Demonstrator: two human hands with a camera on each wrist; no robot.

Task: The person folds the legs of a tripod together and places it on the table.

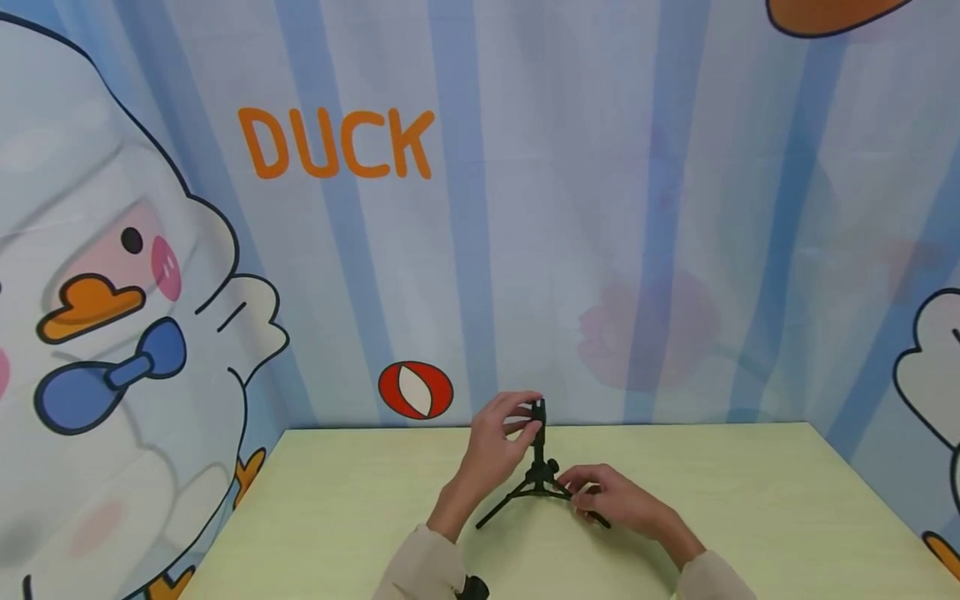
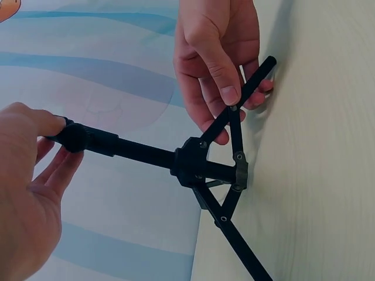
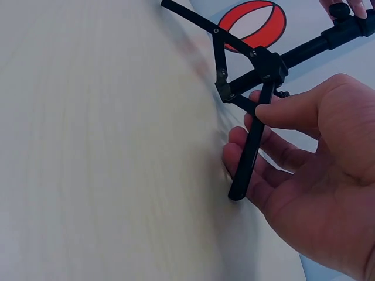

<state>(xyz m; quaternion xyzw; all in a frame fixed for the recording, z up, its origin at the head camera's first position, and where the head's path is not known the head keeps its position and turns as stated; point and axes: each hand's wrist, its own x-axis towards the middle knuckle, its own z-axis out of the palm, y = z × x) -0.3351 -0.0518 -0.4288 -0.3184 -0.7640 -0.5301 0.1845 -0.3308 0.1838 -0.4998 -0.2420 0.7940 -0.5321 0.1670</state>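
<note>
Blk mini tripod (image 1: 539, 477), matte w/ a slight sheen, prob. plastic and/or metal, is at the far-middle part of the counter (image 1: 750, 508), column approx. upright; can't tell if its feet touch. L grip (image 1: 497, 437) pinches the top end of the column, thumb one side, fingers the other, next to a stubby round knob (image 2: 76, 138). R grip (image 1: 618, 500) pinches one leg (image 3: 253, 149) b/w thumb and fingers, thumb tip by the brace joint.

Column (image 2: 143, 151) = slim round tube, stepping up to a thicker sleeve nr the top. Chunky angular hub (image 2: 190, 161) below it; legs splay out from there, straight bars w/ rounded ends, tied by flat hinged braces (image 2: 236, 134) w/ small shiny rivets. Third leg mostly hidden.

Counter: pale yellow-ish, smooth, faint wood-type grain, straight edges. Behind: soft creased fabric backdrop (image 1: 562, 208), blue/white vert. stripes, orange rounded "DUCK" lettering (image 1: 347, 146), red/wht oval ball print (image 1: 390, 390). Cuffs (image 1: 423, 567): plain beige cloth.
</note>
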